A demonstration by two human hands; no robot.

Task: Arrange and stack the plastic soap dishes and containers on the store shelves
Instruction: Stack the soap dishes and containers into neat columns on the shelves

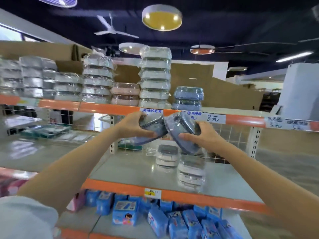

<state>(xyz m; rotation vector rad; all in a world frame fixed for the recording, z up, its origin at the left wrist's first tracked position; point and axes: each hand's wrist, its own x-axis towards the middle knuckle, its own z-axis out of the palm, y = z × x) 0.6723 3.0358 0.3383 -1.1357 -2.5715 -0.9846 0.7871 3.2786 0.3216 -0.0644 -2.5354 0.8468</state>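
A person stands at the store shelving with a wrapped blue soap dish in each hand, both raised in front of the orange front edge of the upper shelf [107, 107]. The left hand [133, 125] curls round the left blue dish [151, 131], thumb beneath and fingers over its top; the right hand [202, 133] grips the right blue dish [183, 130], tilted steeply, its upper corner touching the other.

The step in hand looks like the carry from the middle shelf [138, 169] up to the short blue stack [188, 98] near the upper shelf's front edge, beside the tall white stack [155, 76]. The next move calls for levelling each dish and setting it squarely on that blue pile, one at a time, since shrink wrap is likely to slide.

Two clear-wrapped white stacks [176, 163] remain on the middle shelf toward its front edge.

Motion blur softens both dishes, so whether each hand holds one dish or a wrapped pair is probably beyond telling. The fingertips of the right hand are hidden behind its dish, and the handwritten price labels [212, 118] are only partly legible.
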